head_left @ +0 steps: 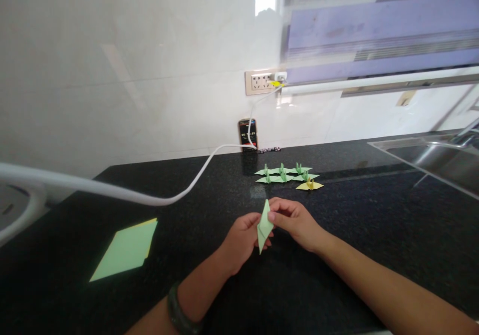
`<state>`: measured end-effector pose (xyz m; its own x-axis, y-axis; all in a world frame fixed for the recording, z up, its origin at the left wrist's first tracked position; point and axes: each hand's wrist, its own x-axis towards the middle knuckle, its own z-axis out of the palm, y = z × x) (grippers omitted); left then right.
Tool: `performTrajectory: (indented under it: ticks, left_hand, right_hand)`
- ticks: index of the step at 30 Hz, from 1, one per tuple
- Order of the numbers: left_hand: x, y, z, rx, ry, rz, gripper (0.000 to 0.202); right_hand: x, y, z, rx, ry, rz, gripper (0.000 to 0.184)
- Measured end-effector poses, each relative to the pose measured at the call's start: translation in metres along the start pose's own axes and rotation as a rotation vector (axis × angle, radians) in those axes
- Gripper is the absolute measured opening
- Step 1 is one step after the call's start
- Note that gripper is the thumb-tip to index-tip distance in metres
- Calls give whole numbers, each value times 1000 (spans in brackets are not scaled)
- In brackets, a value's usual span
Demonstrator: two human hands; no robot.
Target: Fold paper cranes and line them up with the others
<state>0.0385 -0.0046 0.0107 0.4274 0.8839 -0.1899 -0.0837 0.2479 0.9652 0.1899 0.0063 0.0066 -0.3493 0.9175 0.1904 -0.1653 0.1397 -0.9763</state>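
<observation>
A pale green piece of folded origami paper (265,226), long and diamond-shaped, is held upright above the dark counter. My left hand (241,240) grips it from the left and below, its fingertips partly hidden behind the paper. My right hand (295,222) pinches the paper's right edge, thumb in front. Beyond my hands stand several green paper cranes (283,176) in two rows, with one yellow paper crane (310,185) at their near right. To the left lies a stack of green paper sheets (127,247), yellow showing at its edges.
A phone (248,135) showing a timer leans on the wall. A white cable (160,201) sweeps across the left foreground to the phone and up to a wall socket (261,82). A metal sink (449,160) is set into the black counter (352,215) at right.
</observation>
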Motion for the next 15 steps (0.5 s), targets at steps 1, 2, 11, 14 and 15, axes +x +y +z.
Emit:
performTrajectory:
  ticks: [1, 2, 11, 14, 15]
  left_hand:
    - [0, 1, -1, -9, 32, 33, 28]
    - [1, 1, -2, -31, 54, 66, 31]
    - [0, 1, 1, -49, -3, 73, 26]
    - [1, -2, 0, -40, 80, 48, 24]
    - [2, -3, -1, -41, 100, 50, 24]
  right_hand:
    - [1, 0, -1, -18, 31, 25, 19]
    - [1, -1, -2, -39, 65, 55, 19]
    - [3, 2, -4, -157, 116, 89, 24]
    - [2, 3, -2, -215, 127, 46, 22]
    - [2, 3, -2, -224, 138, 27, 20]
